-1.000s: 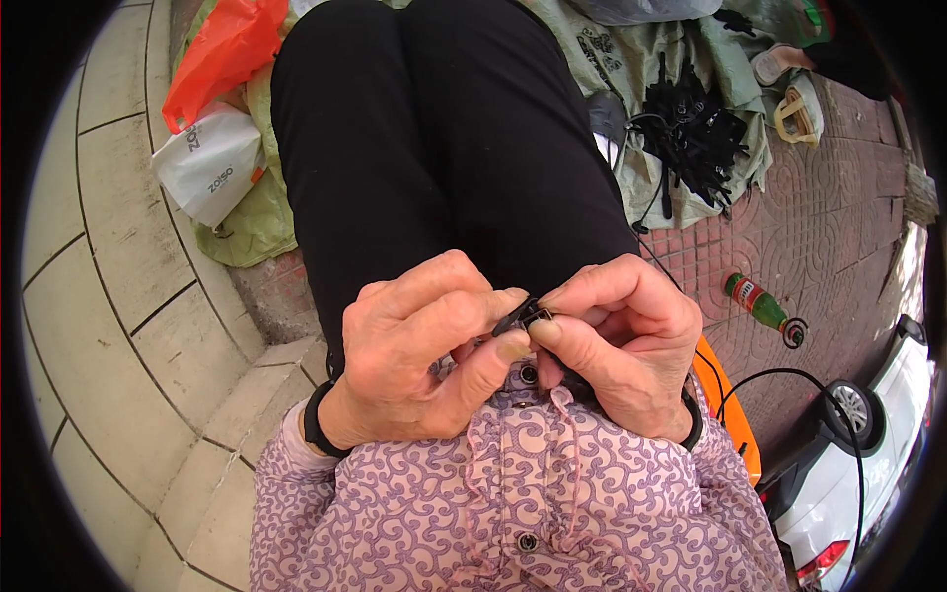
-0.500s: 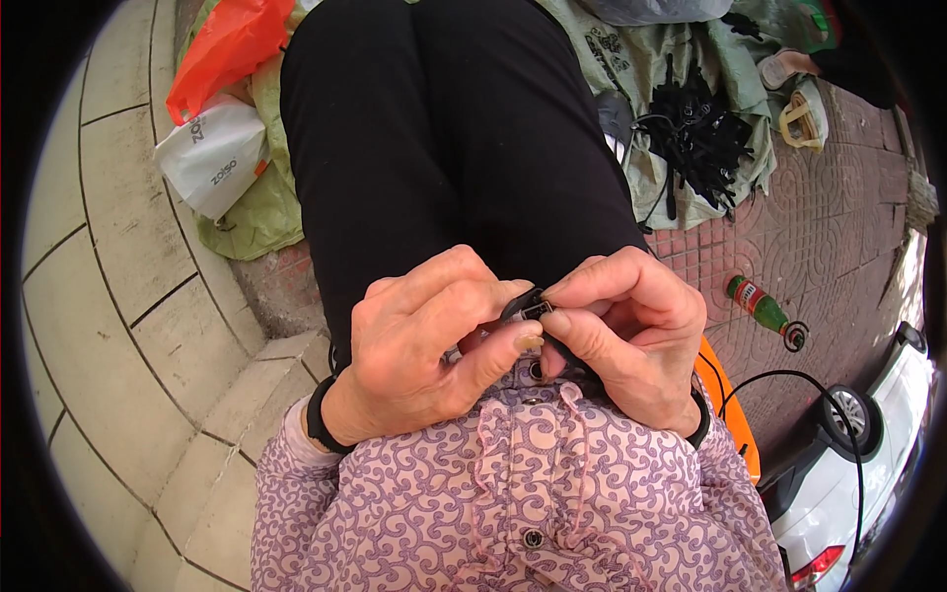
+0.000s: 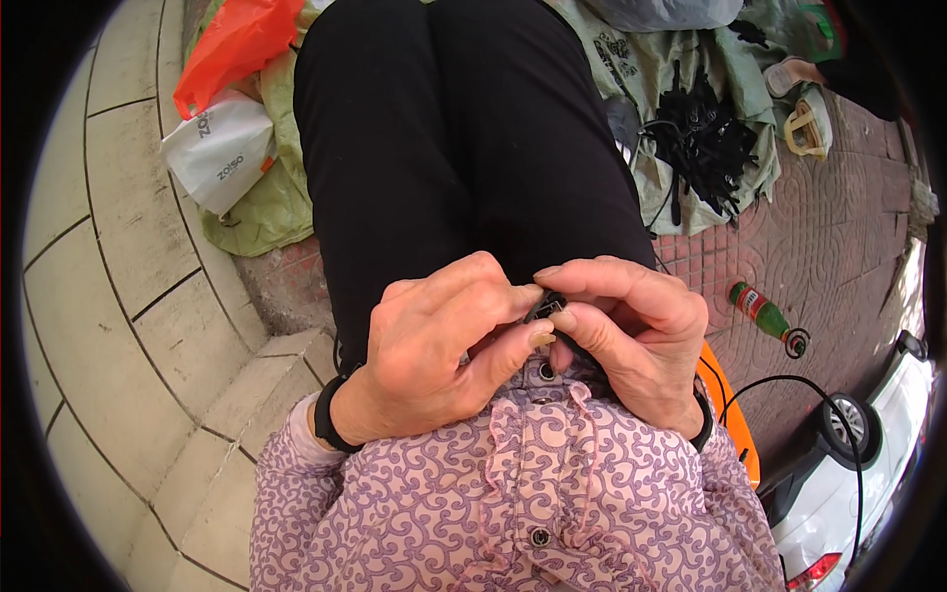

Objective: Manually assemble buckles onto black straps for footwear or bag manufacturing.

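Both my hands meet over my lap, pinching a small black strap with a little metal buckle. My left hand has its thumb and forefinger pressed on the buckle's left side. From the other side, my right hand grips it between thumb and forefinger, with the remaining fingers curled behind. Most of the strap is hidden by the fingers. A heap of black straps lies on a pale green woven sheet beyond my right knee.
An orange surface and a black cable are by my right elbow. A green bottle lies on the paving, near a white car. White and red bags lie at left. Another person's foot shows far right.
The buckle has tilted between my fingers, and less of its metal frame shows. My right forefinger has shifted slightly up and left over it. Both hands keep their pinch.
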Demonstrator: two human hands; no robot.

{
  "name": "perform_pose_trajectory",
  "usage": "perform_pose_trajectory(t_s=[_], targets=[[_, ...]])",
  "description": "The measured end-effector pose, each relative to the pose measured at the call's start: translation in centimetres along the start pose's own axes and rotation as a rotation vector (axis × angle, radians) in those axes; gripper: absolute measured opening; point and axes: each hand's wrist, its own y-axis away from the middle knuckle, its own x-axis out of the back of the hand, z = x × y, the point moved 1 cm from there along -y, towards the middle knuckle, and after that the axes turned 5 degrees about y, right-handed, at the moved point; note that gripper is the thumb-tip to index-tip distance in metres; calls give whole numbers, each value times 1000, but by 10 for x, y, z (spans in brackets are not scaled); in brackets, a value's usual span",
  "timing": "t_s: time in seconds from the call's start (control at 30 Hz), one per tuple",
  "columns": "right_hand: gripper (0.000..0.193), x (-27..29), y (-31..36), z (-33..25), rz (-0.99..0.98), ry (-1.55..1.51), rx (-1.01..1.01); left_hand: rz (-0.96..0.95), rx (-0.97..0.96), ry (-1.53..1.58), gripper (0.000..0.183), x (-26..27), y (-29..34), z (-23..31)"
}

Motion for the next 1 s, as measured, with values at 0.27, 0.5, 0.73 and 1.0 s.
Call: perform_pose_trajectory(t_s=[0.27,0.5,0.73,1.0], targets=[[17,-2,-2,1,57,136,172,12,29,-24,20,-5,-2,0],[13,1,-4,-1,39,92,157,27,1,-105,18,-4,-4,1],[14,6,-9,1,-43,106,197,55,22,-77,18,-3,-1,1],[9,4,-5,-2,-59,-16,96,-14,-32,-80,16,-4,-1,1]])
